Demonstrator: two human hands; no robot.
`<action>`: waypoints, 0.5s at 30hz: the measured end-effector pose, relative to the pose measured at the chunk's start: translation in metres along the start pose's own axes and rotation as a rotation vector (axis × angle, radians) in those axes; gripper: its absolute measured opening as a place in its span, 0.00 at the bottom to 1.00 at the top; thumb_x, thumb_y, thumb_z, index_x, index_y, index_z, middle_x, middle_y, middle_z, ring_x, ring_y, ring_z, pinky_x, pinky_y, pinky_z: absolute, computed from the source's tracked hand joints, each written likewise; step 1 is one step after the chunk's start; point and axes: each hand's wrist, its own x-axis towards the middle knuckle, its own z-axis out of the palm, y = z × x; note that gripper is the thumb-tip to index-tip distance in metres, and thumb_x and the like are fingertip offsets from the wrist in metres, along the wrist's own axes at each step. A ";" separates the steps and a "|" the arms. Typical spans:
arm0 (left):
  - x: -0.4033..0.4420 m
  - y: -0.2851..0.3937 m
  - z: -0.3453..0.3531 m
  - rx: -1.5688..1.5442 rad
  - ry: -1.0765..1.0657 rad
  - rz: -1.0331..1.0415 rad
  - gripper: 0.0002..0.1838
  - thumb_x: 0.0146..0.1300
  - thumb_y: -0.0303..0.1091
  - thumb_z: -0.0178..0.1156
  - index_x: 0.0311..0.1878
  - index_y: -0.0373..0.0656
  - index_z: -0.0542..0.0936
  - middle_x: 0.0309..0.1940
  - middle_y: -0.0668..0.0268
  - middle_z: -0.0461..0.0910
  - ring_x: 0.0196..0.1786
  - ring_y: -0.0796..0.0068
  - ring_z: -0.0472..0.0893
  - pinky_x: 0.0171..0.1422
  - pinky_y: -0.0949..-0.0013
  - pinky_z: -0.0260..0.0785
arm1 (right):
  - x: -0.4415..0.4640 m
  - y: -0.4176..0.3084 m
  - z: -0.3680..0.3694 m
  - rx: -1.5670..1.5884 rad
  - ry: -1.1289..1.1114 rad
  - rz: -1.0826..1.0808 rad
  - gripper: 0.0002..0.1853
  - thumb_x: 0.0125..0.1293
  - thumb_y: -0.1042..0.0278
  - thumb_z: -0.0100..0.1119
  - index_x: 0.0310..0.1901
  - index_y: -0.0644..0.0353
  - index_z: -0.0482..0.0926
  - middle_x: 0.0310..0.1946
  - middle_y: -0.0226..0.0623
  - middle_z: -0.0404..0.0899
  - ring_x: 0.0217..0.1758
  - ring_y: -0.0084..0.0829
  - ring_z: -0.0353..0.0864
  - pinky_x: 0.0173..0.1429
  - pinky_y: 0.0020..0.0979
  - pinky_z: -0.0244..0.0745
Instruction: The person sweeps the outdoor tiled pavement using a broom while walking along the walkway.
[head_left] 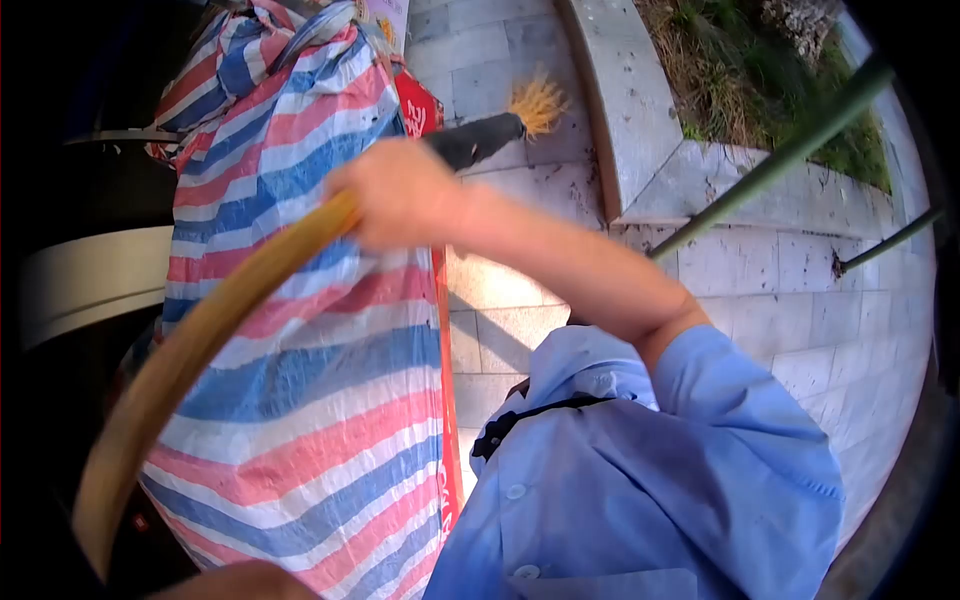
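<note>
My right hand (405, 195), smeared by motion, is closed around a broom. Its yellowish wooden handle (230, 285) looks curved and runs down to the lower left. Beyond my fist the broom has a black wrapped section (475, 142) and a tuft of straw-coloured bristles (538, 103) over the paving. Under my fist and the handle lies a red, white and blue striped tarp (320, 370). At the bottom edge, a blurred bit of my left hand or arm (245, 582) shows; its fingers are out of sight.
A stone-edged planter (640, 110) with grass stands at the upper right. Green poles (780, 160) slant across that side. Light paving tiles (750, 310) cover the ground. Red printed panels (420, 105) show along the tarp's edge. A pale curved piece (95, 280) is at far left.
</note>
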 end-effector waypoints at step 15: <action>0.019 0.178 -0.175 -0.263 -0.368 -0.443 0.12 0.68 0.37 0.48 0.35 0.37 0.71 0.13 0.74 0.60 0.14 0.82 0.62 0.22 0.77 0.58 | -0.204 -0.225 0.092 0.305 0.067 -0.037 0.08 0.45 0.65 0.61 0.22 0.55 0.72 0.17 0.38 0.74 0.21 0.44 0.76 0.27 0.43 0.71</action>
